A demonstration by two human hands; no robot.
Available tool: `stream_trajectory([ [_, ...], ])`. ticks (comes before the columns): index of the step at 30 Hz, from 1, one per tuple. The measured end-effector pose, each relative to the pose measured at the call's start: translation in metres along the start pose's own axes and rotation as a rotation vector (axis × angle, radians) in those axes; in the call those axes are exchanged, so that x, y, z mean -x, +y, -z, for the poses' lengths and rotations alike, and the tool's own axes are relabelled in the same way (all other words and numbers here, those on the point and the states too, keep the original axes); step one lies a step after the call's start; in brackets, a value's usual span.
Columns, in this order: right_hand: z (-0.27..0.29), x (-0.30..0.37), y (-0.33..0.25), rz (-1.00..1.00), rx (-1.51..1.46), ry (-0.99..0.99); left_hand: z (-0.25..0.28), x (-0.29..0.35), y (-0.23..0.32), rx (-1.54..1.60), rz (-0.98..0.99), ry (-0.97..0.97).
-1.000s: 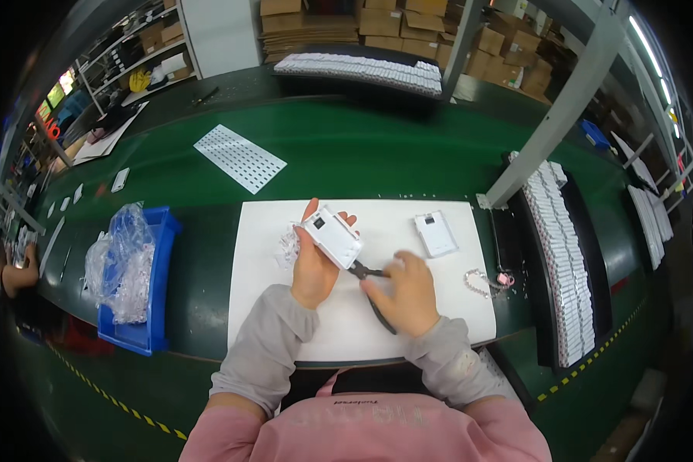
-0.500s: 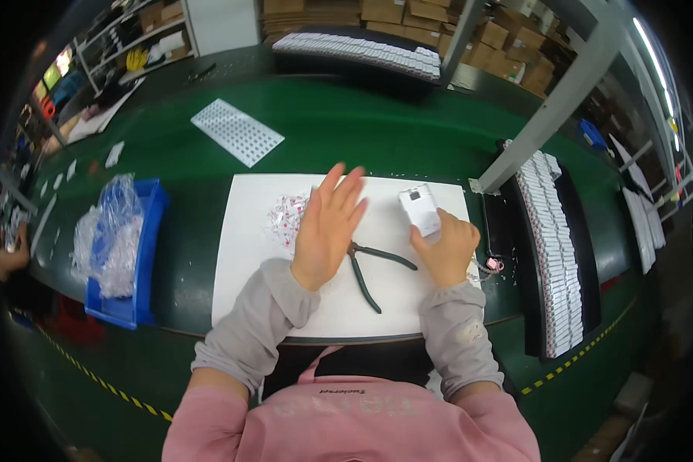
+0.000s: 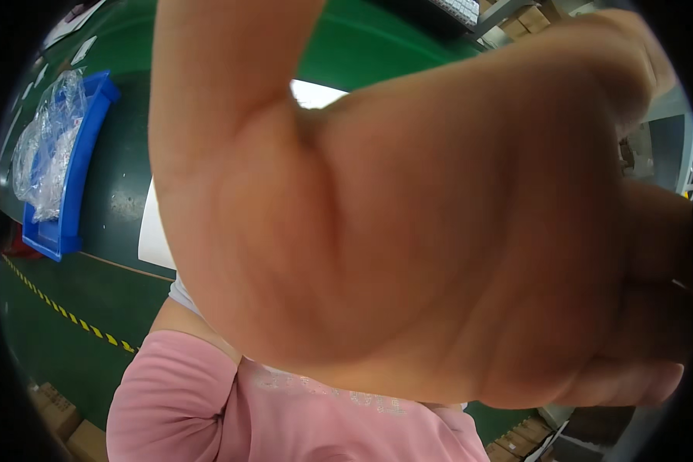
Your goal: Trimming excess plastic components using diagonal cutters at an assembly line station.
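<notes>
Very close up, my left hand (image 3: 439,231) fills most of the head view, its palm facing me. The thumb stands upward, apart from the fingers, which reach to the right; some run into the dark rim. Nothing shows in the palm. Behind it, only bits of the white work mat (image 3: 152,240) show. My right hand is out of sight, and so are the white device, the pliers and the small printed pieces seen earlier.
At the left, a blue bin (image 3: 75,173) holds clear plastic bags (image 3: 50,146) on the green table (image 3: 119,177). Cardboard boxes (image 3: 58,408) stand low at the left. Rows of white pieces (image 3: 460,9) sit at the top. Striped tape (image 3: 61,308) crosses the floor.
My left hand has come up from above the mat to right before the camera and now blocks most of the view. The view has shifted, so the blue bin sits farther up and left.
</notes>
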State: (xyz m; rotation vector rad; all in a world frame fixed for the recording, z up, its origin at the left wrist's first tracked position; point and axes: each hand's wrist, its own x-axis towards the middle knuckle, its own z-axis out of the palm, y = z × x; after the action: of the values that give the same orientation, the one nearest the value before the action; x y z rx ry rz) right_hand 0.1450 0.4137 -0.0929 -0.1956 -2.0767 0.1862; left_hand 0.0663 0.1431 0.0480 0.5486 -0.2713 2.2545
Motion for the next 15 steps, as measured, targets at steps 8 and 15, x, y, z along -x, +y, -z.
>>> stream_trajectory([
  [8,-0.013,-0.043,-0.058,-0.434,-0.111,-0.039,0.009,-0.007,0.015,-0.114,-0.115,-0.04],
  [15,0.004,-0.066,-0.104,-0.792,-0.178,-0.159,0.01,-0.006,0.034,-0.193,-0.239,-0.063],
])
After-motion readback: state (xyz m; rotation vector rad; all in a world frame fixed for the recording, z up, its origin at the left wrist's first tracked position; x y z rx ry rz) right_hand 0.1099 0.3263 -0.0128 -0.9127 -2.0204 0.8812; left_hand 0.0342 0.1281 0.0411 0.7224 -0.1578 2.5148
